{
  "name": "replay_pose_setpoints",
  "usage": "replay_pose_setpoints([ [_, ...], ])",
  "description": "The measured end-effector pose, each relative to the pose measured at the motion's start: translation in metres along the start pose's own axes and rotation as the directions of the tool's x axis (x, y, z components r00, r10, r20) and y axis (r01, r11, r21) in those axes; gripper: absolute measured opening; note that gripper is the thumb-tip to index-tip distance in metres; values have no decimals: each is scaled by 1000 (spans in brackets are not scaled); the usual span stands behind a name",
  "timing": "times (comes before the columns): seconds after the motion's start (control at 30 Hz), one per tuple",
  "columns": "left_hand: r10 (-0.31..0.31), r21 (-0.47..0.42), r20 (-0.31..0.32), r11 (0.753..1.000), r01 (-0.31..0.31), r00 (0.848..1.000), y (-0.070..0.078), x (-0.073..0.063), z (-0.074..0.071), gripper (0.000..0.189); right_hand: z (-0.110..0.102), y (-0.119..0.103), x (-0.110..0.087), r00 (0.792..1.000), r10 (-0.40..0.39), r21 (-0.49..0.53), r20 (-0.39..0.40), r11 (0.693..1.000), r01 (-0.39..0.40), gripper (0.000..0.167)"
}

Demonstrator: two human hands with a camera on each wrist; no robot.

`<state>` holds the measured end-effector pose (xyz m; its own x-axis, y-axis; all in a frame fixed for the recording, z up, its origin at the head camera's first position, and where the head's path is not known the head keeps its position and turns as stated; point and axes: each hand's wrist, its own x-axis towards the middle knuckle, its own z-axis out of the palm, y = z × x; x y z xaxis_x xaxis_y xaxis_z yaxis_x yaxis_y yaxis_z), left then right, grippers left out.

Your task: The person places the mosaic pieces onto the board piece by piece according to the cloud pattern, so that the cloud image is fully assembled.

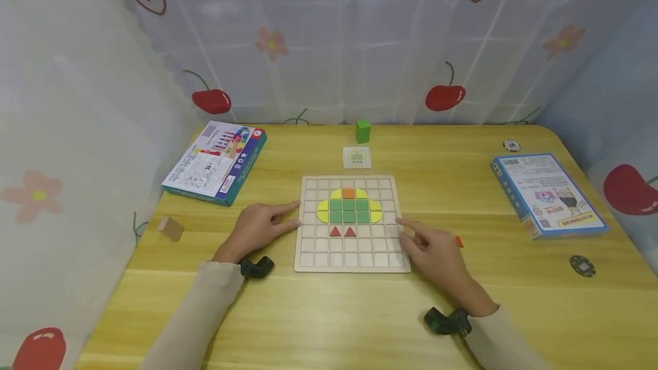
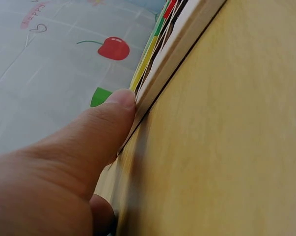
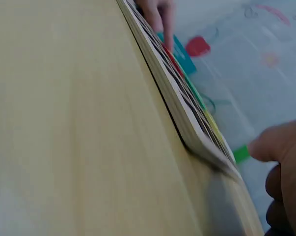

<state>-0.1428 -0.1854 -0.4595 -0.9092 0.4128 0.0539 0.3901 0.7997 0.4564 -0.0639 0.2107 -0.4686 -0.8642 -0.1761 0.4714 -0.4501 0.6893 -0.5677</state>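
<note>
A wooden grid board lies on the table between both hands. It bears several green squares, an orange square, yellow rounded pieces and two red triangles. My left hand touches the board's left edge with outstretched thumb and index finger; its thumb presses that edge in the left wrist view. At the right edge, my right hand has its extended index finger and thumb against or close to the rim, other fingers curled under. Another small red piece shows partly behind this hand.
Beyond the board lie a pattern card and an upright green block. Boxes rest at left and right. A wooden block stands at far left. Two round chips, one pale, one dark, lie at right.
</note>
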Motion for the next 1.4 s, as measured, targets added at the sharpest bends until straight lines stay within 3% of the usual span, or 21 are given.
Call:
replay_pose_setpoints([
  [0.27,-2,5,0,1000,2,1000,-1,2,-1,52,-69,42,-19,988,136,-100,69,987,-129,29],
  [0.57,-8,-2,-6,1000,8,1000,0,1,0,52,-88,55,-30,969,206,-146,139,972,-186,24],
  [0.77,-6,0,-6,1000,6,1000,1,0,-1,53,-89,54,-30,965,214,-162,150,968,-189,18],
  [1.0,-4,0,-5,1000,4,1000,1,-1,0,52,-81,51,-29,979,164,-185,118,973,-141,14],
  [1.23,1,-1,-4,1000,-1,1000,2,-1,0,52,-62,38,-21,977,194,-99,91,978,-185,18],
  [1.4,0,4,-3,1000,0,1000,2,0,-1,52,-34,18,-7,984,137,-16,114,991,-136,19],
])
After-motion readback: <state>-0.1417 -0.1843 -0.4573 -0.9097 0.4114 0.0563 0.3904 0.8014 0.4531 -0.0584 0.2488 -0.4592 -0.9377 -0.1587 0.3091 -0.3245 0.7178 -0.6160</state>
